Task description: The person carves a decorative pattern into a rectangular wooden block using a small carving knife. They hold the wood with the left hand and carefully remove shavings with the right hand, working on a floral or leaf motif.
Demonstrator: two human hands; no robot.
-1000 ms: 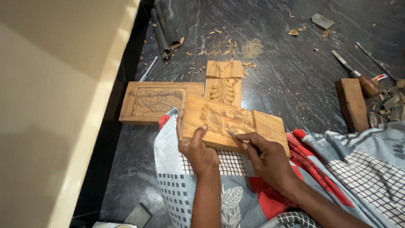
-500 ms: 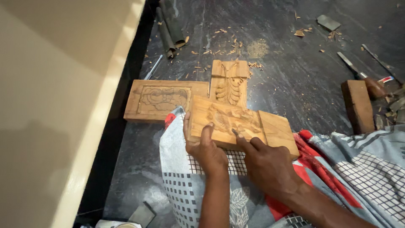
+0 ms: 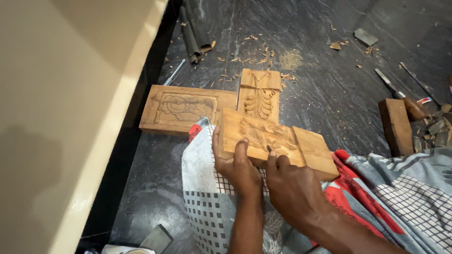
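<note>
dark stone floor (image 3: 329,103) carries two carved panels (image 3: 186,109), a wood block (image 3: 396,126), chisels (image 3: 393,87), and chips (image 3: 249,49).

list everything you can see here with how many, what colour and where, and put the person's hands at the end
carved wooden panel: one, light brown, on the lap cloth.
flat carved panel: one, brown, on the floor to the left.
small carved block: one, light brown, behind the held panel.
plain wood block: one, brown, right on the floor.
chisels: at least two, metal, far right.
wood chips: many, tan, scattered on the dark floor.
checked cloth: grey and red, over the lap.
left hand: steadies the panel.
right hand: holds a small tool on the carving.
</note>
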